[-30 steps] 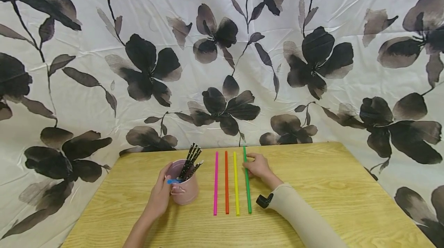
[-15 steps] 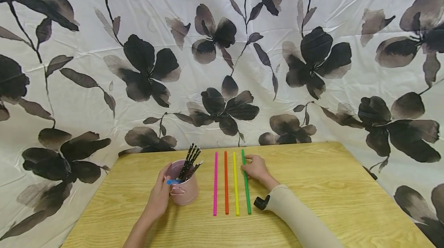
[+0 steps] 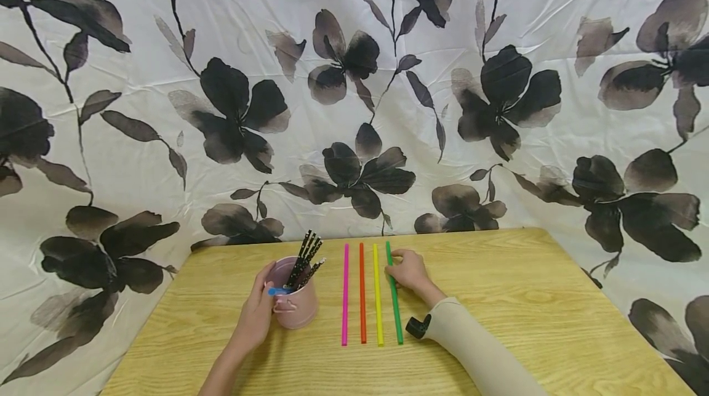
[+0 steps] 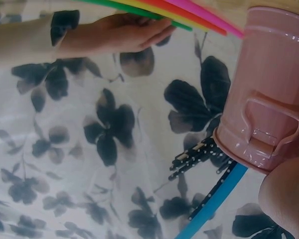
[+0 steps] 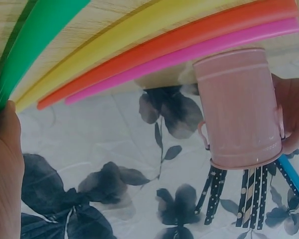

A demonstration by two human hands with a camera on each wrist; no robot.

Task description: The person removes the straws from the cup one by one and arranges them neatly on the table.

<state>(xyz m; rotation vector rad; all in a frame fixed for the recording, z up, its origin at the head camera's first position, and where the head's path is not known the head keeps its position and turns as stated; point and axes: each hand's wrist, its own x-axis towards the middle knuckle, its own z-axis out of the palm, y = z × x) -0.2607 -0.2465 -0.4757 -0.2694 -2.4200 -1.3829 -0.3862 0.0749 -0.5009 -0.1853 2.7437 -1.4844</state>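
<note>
On the left of the head view, my left hand (image 3: 256,311) grips the side of a small pink pail (image 3: 297,311) that stands upright on the table. Several black polka-dot straws (image 3: 302,260) and one blue straw (image 4: 214,200) stick out of its mouth. My right hand (image 3: 410,269) pinches a green straw (image 3: 396,316) near its far end; thumb and finger close on it in the right wrist view. Left of the green one lie a yellow straw (image 3: 378,303), a red straw (image 3: 362,303) and a pink straw (image 3: 345,303), roughly parallel and spaced apart.
The wooden table (image 3: 498,273) carries all of these, its back edge close beyond the straws' far ends. Behind it hangs a white cloth (image 3: 421,199) with dark flowers. A black wrist camera (image 3: 418,326) sits on the right sleeve, near the green straw's lower half.
My right hand has drawn the green straw slightly toward me and to the left, so its far end is now nearly level with the others. My left hand stays on the pail.
</note>
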